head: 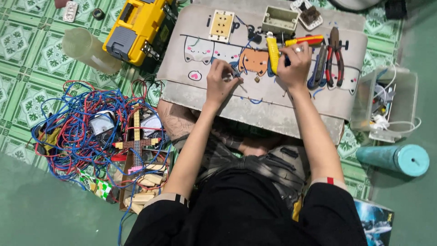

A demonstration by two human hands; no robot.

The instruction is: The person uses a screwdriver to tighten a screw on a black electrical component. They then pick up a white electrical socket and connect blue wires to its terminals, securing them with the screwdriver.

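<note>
A yellow-handled tool (273, 54), apparently a screwdriver or tester, is gripped in the right hand (295, 64), the fingers closed round its handle and a ring seen on one of them. The tip of the tool is hidden behind the hand, so what it bears on cannot be told. Just left of that grip, the left hand (221, 82) is pinched together on something small, seemingly a thin blue wire (248, 98) or a little metal part; the piece itself is too small to identify. Both hands are held over a grey work board (255, 109) with cartoon cats on its covering, which is laid across the person's lap.

Beyond the grip, an unmounted cream socket plate (221, 25) and an empty wall box (280, 20) are seen lying apart on the board. To the right of the gripped tool, red-handled pliers (336, 54) and an orange-and-red screwdriver (305, 41) are laid down. Far to the left of the hands, a tangle of blue and red wires (77, 127) and a yellow toolbox (139, 27) are left on the tiled floor.

Judged from this, the wiring is at an early or middle stage: a short lead is being worked, while the socket and box are not yet joined or wired.
</note>
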